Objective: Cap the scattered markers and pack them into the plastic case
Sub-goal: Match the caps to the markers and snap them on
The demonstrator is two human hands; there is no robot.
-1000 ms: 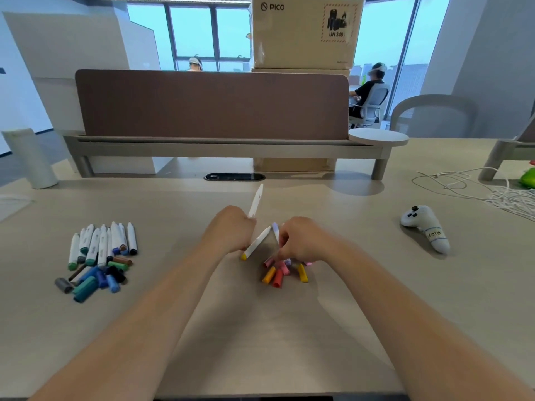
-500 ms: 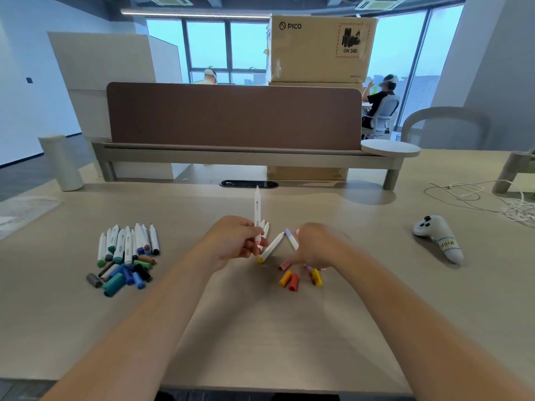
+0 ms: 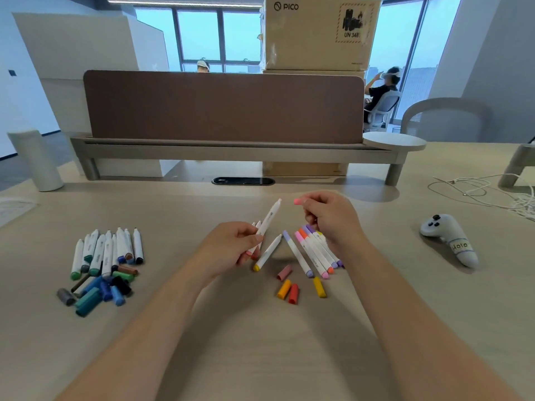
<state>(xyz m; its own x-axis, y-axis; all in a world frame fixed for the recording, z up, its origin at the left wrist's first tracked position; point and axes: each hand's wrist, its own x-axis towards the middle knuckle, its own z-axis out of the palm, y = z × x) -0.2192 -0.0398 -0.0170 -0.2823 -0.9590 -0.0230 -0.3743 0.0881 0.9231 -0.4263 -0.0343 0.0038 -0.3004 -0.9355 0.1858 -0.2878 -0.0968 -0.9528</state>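
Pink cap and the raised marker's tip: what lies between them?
Nothing: the head view shows a bare gap between pink cap and raised marker.

In view: one person's two arms | left hand (image 3: 231, 250): bare, thumbnail trimmed short | right hand (image 3: 330, 218): bare | left forearm (image 3: 162, 328): bare to the bottom edge | right forearm (image 3: 405, 314): bare to the bottom edge
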